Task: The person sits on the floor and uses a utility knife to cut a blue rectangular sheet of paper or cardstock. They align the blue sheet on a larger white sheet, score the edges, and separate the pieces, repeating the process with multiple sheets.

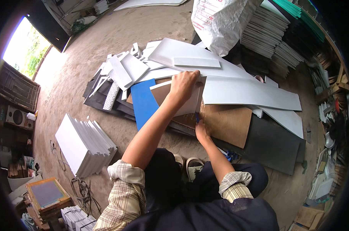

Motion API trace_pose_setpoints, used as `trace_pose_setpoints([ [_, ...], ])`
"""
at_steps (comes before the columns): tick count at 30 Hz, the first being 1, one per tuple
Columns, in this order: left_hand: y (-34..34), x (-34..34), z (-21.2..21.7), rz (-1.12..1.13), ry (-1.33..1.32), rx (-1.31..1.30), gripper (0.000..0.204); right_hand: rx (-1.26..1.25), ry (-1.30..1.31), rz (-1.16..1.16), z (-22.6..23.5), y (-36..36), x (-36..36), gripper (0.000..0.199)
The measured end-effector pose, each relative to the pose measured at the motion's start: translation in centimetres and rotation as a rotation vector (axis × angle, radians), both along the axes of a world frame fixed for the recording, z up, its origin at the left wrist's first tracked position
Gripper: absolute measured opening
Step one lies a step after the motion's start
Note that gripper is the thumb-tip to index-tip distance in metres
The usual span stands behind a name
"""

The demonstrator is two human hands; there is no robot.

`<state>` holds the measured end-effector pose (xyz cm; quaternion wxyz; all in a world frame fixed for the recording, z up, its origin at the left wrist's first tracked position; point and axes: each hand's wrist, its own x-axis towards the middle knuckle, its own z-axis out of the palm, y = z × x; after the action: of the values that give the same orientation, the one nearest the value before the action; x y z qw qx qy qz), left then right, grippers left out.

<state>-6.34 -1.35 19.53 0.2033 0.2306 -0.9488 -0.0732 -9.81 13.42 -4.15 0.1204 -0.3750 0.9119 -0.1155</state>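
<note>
My left hand [185,85] is closed, its fingers bent down over the far end of a narrow strip [200,94] that lies along a pale sheet [186,108]. My right hand [202,131] is wrapped round a small blue tool, seemingly a utility knife [197,116], upright at the strip's near end; its blade does not show. Under both lies a worn brown board [230,124] with scratched fibres along its edge. Touching the pale sheet on the left is a blue sheet [143,98]. A long white sheet [251,92] reaches away to the right.
White offcuts [122,71] are heaped beyond my hands over dark sheets [272,148]. A stack of white panels [86,144] stands on the floor at left. At the back are a white sack [220,29] and tall stacked sheets [265,29]. Blue-handled scissors or pliers [231,156] lie near my right knee.
</note>
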Motion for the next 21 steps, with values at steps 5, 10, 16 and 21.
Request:
trace_pose_setpoints([
  [5, -4.0, 3.3, 0.7, 0.014, 0.124, 0.144, 0.021, -0.029, -0.094, 0.002, 2.3, 2.1, -1.6, 0.034],
  [10, -5.3, 9.8, 3.6, 0.384, 0.395, 0.341, 0.030, -0.110, 0.064, -0.081, 4.0, 1.8, -5.0, 0.033],
  [16, -6.2, 20.9, 3.0, 0.566, 1.068, 0.815, 0.030, -0.492, -0.391, -0.065, 8.6, -5.2, -0.9, 0.048],
  [21, -0.3, 29.2, 5.7, 0.636, 1.468, 0.921, 0.027, -0.762, -1.611, 0.410, 20.6, -9.8, 10.6, 0.076],
])
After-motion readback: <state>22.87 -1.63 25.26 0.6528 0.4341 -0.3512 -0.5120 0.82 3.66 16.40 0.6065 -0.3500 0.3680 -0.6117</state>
